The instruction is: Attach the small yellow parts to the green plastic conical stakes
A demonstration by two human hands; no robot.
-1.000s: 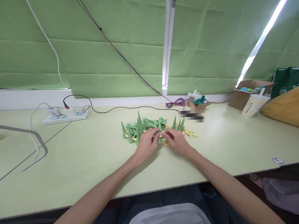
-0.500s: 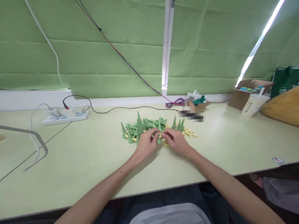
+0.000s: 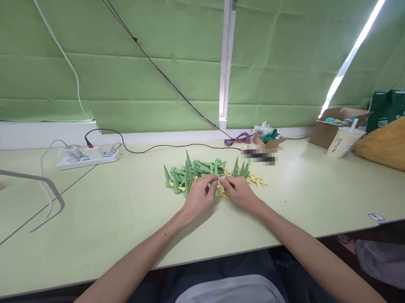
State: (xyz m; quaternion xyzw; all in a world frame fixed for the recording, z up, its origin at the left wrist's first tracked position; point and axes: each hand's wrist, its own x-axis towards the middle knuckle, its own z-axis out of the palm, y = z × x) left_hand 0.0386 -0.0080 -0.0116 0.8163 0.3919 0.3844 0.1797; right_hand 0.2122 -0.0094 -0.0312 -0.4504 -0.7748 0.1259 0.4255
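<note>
Green cone-shaped pieces stand and lie in a pile on the pale table. Small yellow pieces are scattered at the pile's right side and among the cones. My left hand is closed in a pinch at the front of the pile. Facing it, my right hand is pinched too, its fingertips very near those of my left hand. Something small and yellowish shows between the fingertips, too small to make out which hand grips it.
A white power strip with cables sits at the back left. Behind the pile are coiled wires and a small open carton. At the right stand a cup, a cardboard box and a yellow-brown bag.
Both hands stay at the front of the pile. Their fingers have shifted slightly, and a little more of the yellow pieces shows below the fingertips.
</note>
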